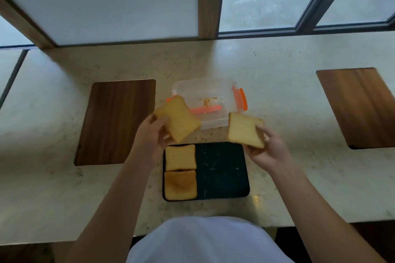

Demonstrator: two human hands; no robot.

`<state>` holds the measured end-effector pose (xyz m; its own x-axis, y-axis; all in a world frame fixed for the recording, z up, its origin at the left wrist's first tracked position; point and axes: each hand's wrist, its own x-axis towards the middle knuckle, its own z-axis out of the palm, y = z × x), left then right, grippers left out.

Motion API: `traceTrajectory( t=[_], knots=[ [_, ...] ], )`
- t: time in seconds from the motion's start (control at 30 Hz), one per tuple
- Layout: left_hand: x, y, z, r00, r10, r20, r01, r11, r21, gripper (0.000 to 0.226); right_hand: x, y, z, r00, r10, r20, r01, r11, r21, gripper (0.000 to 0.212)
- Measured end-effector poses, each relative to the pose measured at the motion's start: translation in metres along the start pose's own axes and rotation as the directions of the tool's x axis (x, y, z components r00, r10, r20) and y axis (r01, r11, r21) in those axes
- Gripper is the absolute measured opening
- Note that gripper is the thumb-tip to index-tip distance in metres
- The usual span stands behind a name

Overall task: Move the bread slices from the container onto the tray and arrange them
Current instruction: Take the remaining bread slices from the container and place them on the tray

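A dark rectangular tray [222, 168] lies on the counter in front of me. Two bread slices lie in its left column, one at the far left [180, 157] and a browner one [180, 184] just below it. Behind the tray stands a clear plastic container [205, 96] with orange clips, holding only crumbs. My left hand [151, 136] holds a bread slice [179, 118] above the container's near left corner. My right hand [267, 149] holds another slice [244, 129] above the tray's far right corner.
A dark wooden board [116, 121] is set into the pale stone counter [277, 177] to the left, and another board [361, 107] to the right. Windows and a wooden frame [208, 0] rise behind the counter. The counter's near edge is by my body.
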<state>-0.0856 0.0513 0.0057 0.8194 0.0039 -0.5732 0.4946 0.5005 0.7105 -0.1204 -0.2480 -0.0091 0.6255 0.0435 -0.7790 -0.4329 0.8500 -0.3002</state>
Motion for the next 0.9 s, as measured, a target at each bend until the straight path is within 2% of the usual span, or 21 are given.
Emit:
traceTrajectory(
  t=[0.1,0.17,0.27,0.47,0.67,0.73,0.77,0.8,0.83,0.87,0.9],
  knots=[
    [-0.025,-0.04,-0.033,0.981,-0.186,-0.048,0.181,0.979,-0.097,0.05,0.0,0.023,-0.021,0.996,0.045,-0.077,-0.055,0.989,-0.137,0.05],
    [-0.04,-0.065,-0.051,0.954,-0.291,-0.069,0.283,0.953,-0.113,0.063,-0.001,0.039,-0.032,0.988,0.091,-0.127,-0.117,0.97,-0.214,0.043],
    [-0.056,-0.09,-0.068,0.924,-0.369,-0.099,0.36,0.927,-0.102,0.068,0.003,0.056,-0.045,0.973,0.145,-0.181,-0.187,0.952,-0.241,0.035],
    [-0.064,-0.114,-0.064,0.916,-0.39,-0.096,0.383,0.92,-0.088,0.049,0.02,0.07,-0.052,0.941,0.122,-0.316,-0.213,0.939,-0.272,0.042],
    [-0.053,-0.117,-0.066,0.938,-0.332,-0.102,0.326,0.943,-0.067,0.035,0.031,0.066,-0.042,0.939,0.098,-0.329,-0.188,0.949,-0.254,0.044],
    [-0.051,-0.118,-0.068,0.937,-0.331,-0.107,0.327,0.943,-0.061,0.037,0.034,0.065,-0.04,0.945,0.019,-0.327,-0.147,0.917,-0.372,0.045],
    [-0.05,-0.119,-0.069,0.937,-0.333,-0.111,0.328,0.943,-0.061,0.037,0.035,0.066,-0.041,0.944,-0.071,-0.323,-0.122,0.833,-0.54,0.048],
    [-0.049,-0.12,-0.069,0.935,-0.335,-0.114,0.33,0.942,-0.061,0.037,0.036,0.067,-0.044,0.938,-0.186,-0.292,-0.104,0.653,-0.75,0.052],
    [-0.049,-0.121,-0.07,0.934,-0.338,-0.118,0.333,0.941,-0.056,0.037,0.035,0.069,-0.047,0.931,-0.288,-0.225,-0.088,0.421,-0.903,0.054],
    [-0.049,-0.122,-0.07,0.932,-0.341,-0.121,0.338,0.94,-0.045,0.038,0.033,0.07,-0.05,0.921,-0.363,-0.141,-0.064,0.217,-0.974,0.054],
    [-0.048,-0.123,-0.071,0.931,-0.342,-0.123,0.341,0.939,-0.032,0.038,0.031,0.07,-0.053,0.911,-0.405,-0.075,-0.045,0.085,-0.995,0.051]
  ],
)
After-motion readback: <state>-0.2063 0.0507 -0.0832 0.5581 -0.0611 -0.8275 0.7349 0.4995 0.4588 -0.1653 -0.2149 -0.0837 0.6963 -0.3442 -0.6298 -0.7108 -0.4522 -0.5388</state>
